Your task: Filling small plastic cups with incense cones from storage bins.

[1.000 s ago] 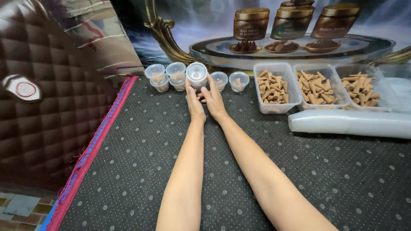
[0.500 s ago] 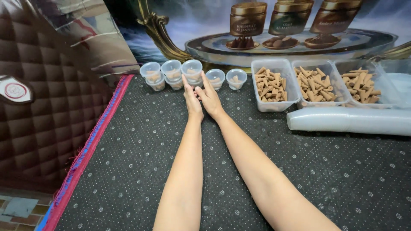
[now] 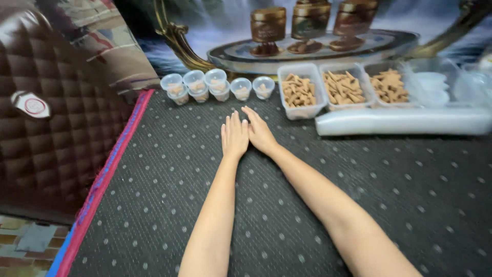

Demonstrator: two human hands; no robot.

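My left hand (image 3: 234,135) and my right hand (image 3: 260,131) lie flat, side by side and touching, palms down on the dark dotted mat (image 3: 307,205). Both hold nothing, with fingers straight and close together. Just beyond the fingertips stands a row of small clear plastic cups (image 3: 215,84), each with a little brown material inside; the left ones are stacked in pairs. To the right of the cups sit three clear tubs of brown cone-shaped pieces (image 3: 300,92).
A long roll of clear plastic (image 3: 405,122) lies in front of the tubs on the right. A quilted brown cushion (image 3: 46,128) borders the mat on the left. A printed backdrop (image 3: 318,31) showing jars on a tray stands behind.
Both hands have drawn back from the cups toward me and now rest flat on the mat; the cup they touched stays in the row.
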